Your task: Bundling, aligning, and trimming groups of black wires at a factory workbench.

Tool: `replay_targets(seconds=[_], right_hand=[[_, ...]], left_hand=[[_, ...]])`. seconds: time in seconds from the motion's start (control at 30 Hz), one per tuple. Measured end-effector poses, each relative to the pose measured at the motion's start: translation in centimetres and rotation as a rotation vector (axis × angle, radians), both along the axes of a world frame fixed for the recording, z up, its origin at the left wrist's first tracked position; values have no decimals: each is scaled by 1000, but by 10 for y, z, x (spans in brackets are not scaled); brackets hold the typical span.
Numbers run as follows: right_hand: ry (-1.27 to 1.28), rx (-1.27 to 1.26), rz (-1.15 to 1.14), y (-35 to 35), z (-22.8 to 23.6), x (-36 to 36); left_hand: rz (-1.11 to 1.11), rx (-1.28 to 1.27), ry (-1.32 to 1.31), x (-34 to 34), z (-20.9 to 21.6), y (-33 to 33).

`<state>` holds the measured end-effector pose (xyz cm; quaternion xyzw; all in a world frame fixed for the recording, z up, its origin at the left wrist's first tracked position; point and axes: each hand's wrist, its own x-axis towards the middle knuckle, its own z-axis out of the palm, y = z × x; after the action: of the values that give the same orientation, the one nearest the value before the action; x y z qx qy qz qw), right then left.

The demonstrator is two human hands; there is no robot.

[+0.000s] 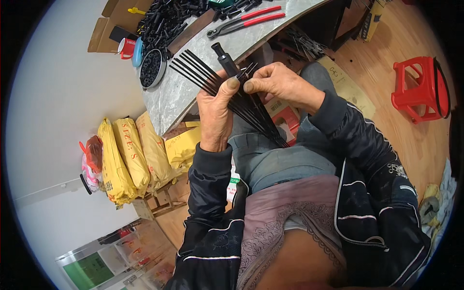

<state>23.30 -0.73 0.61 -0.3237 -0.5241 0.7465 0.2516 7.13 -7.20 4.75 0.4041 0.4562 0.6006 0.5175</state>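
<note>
Black frame (265, 118): A bundle of slim rods with a central shaft (225, 61), it lay in the person's two hands above the lap, just off the near edge of the grey table (164, 108).
Left hand (215, 116): It was closed about the bundle from the left, the thumb pressing from above near the shaft; most of its fingers were hidden.
Right hand (282, 82): Thumb and forefinger met in a pinch beside the left thumb, at the short thin rods (251, 69); whether a small part sat between the fingertips could not be told.
Good pinch work: The step looked like fitting or adjusting something at that joint. Done well, it called for a steady left grip, the rods unbunched and uncrossed, and small fingertip moves rather than force, which might have bent a slim rod.
Shaft direction: The thick, collared end pointed up and slightly left, toward the table; the other end ran down and right, toward the thighs.
Long axis: It slanted from upper left to lower right.
Rod fan (197, 75): The free tips spread to the upper left, narrowing toward the lap.
</note>
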Motion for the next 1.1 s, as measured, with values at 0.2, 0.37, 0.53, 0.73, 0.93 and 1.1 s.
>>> replay_targets(seconds=[0.2, 0.37, 0.53, 0.73, 0.93, 1.1], right_hand=[[-5, 25, 25, 1, 4, 3], [-11, 81, 41, 5, 10, 7], [71, -12, 31, 0, 11, 4], [214, -84, -52, -13, 21, -2], [403, -168, 1, -13, 21, -15], [277, 9, -180, -17, 16, -29]], left_hand=[[-79, -19, -33, 1, 4, 0], [-133, -71, 108, -4, 10, 3], [-174, -28, 75, -1, 8, 2], [-167, -43, -98, 8, 5, -3], [-22, -35, -131, 16, -1, -6], [157, 11, -62, 17, -9, 2]])
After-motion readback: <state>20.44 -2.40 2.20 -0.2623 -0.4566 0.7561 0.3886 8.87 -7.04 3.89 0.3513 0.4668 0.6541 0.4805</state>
